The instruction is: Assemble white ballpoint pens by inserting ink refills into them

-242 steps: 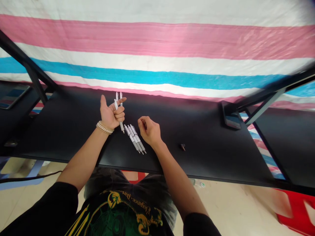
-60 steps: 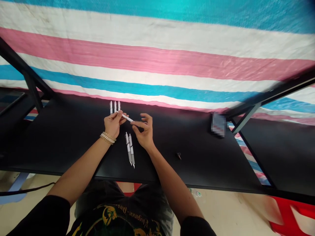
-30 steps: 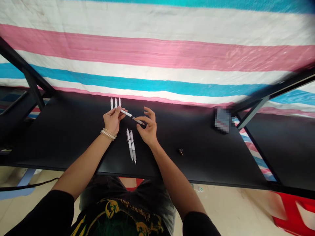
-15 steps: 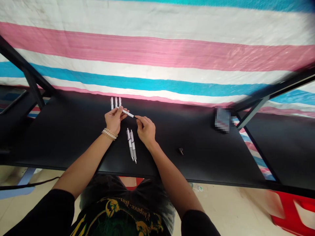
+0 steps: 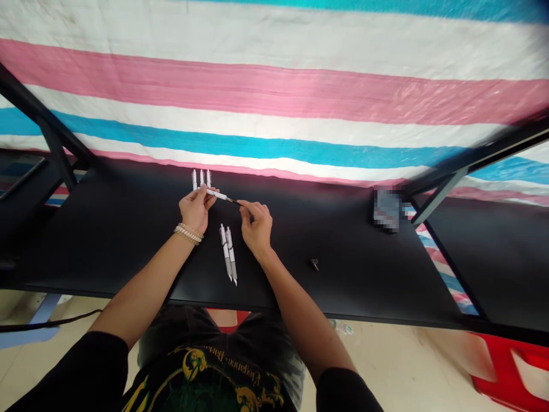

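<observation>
My left hand (image 5: 197, 207) is closed on a white pen barrel (image 5: 219, 195), which points to the right. From the barrel's end sticks a thin dark ink refill (image 5: 234, 201) with a small yellowish part. The fingertips of my right hand (image 5: 257, 226) pinch the refill's far end. Below and between the hands, two white pens (image 5: 229, 252) with grey grips lie side by side, tips toward me. Behind my left hand stand out the upper ends of three white pen pieces (image 5: 201, 177) in a row, their lower parts hidden by the fingers.
The black tabletop (image 5: 360, 274) carries a small dark metallic piece (image 5: 314, 264) right of my right arm. Farther right sits a blurred-out greyish item (image 5: 386, 209). A striped tarp (image 5: 274, 91) hangs along the back edge, with black frame bars (image 5: 467, 166) at the sides.
My right hand has shifted slightly right, away from the barrel, and more of the refill now shows. My left hand has moved a little left with the barrel.
</observation>
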Action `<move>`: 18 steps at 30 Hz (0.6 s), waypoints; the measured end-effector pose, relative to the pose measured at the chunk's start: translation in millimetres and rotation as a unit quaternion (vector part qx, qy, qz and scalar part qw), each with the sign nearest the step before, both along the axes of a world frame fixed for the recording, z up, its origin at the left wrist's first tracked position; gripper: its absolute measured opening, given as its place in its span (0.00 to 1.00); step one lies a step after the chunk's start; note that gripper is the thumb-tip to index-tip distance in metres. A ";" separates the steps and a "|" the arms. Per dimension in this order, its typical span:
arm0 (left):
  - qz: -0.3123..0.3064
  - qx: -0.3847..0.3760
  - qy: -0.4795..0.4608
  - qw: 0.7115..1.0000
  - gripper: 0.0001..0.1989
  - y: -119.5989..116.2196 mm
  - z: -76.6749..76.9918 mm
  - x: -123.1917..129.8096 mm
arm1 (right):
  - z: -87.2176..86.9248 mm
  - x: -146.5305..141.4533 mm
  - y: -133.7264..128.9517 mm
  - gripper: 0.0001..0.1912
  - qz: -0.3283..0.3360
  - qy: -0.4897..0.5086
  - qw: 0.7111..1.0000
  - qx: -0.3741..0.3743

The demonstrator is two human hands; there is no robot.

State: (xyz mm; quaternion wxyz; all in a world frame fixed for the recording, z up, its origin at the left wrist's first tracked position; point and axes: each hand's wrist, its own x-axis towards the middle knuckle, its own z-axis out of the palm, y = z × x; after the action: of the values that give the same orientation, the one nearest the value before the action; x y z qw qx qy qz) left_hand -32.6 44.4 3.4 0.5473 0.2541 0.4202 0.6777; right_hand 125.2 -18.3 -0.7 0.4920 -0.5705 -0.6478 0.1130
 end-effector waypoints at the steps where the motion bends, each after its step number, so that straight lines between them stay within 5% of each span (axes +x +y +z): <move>1: -0.003 0.002 0.006 1.000 0.13 -1.3 0.2 1.4 | -0.2 -0.7 -0.4 0.14 0.000 -0.008 1.000 -0.001; 9: -0.017 0.039 0.081 0.996 0.18 -10.8 -0.8 13.6 | -1.5 -11.4 -6.3 0.17 0.067 -0.021 0.997 0.028; 18: -0.042 0.020 0.055 0.997 0.17 -11.6 -0.5 14.1 | -3.5 -9.1 -5.7 0.12 0.036 0.025 0.998 0.055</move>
State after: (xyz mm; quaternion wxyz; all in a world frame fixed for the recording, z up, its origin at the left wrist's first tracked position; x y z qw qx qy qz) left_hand -18.6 32.9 2.8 0.5459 0.3198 0.4248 0.6475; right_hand 116.0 -24.0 -4.1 0.5344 -0.5162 -0.6603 0.1091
